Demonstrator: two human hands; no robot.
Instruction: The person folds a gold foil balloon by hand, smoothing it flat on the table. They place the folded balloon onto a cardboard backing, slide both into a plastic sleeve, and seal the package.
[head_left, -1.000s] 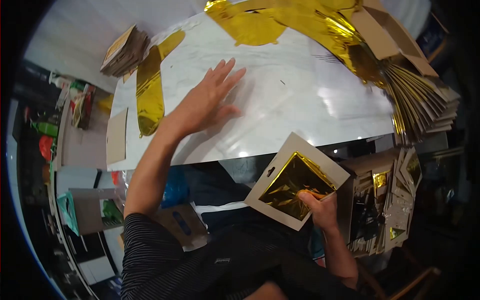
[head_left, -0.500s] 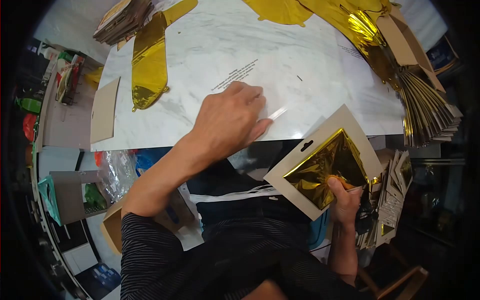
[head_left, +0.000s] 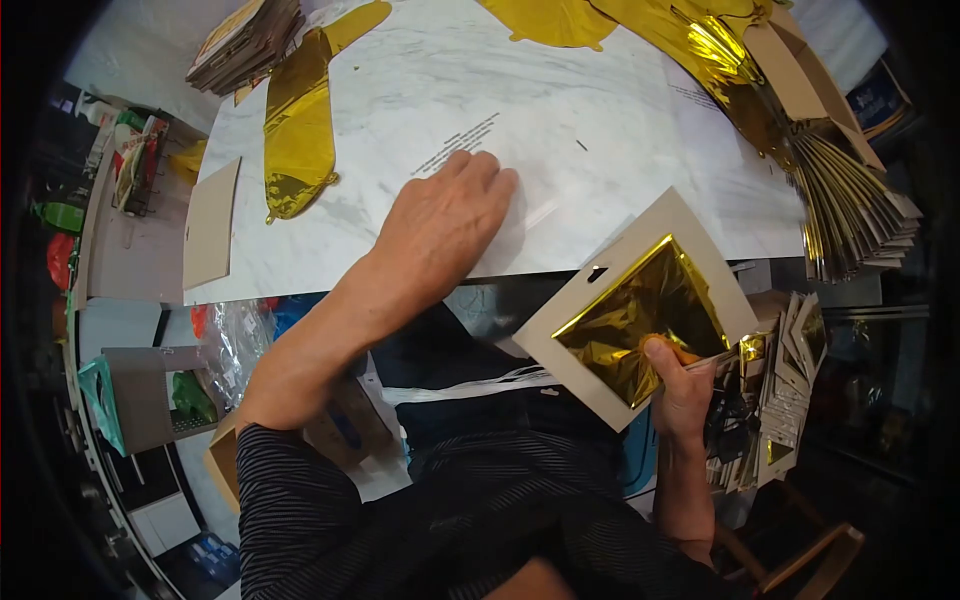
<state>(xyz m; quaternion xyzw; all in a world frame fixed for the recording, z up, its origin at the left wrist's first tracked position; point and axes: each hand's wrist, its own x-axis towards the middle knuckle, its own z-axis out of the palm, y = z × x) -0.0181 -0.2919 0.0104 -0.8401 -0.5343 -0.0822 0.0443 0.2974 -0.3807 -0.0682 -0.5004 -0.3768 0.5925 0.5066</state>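
Observation:
My right hand (head_left: 688,395) grips the lower right edge of a grey card (head_left: 590,372) with folded gold foil (head_left: 640,325) on it, thumb pressed on the foil. The card is tilted, beyond the table's front edge. My left hand (head_left: 445,220) lies on a transparent bag with printed text (head_left: 455,143) on the marble-patterned table (head_left: 390,90). Its fingers are curled and pressed together, and their tips are hidden, so what they hold cannot be made out. A flat gold foil balloon (head_left: 300,130) lies to the left.
A grey card (head_left: 212,225) lies at the table's left edge, a card stack (head_left: 240,45) behind it. Gold foil sheets (head_left: 555,20) lie at the back. Fanned foil-bearing cards (head_left: 855,205) and a cardboard box (head_left: 800,75) stand right. More cards (head_left: 790,400) are stacked beside my right forearm.
My left hand has shifted slightly left, its thumb now tucked out of sight, and the printed bag has slid left with it. The card in my right hand has moved a little left and up.

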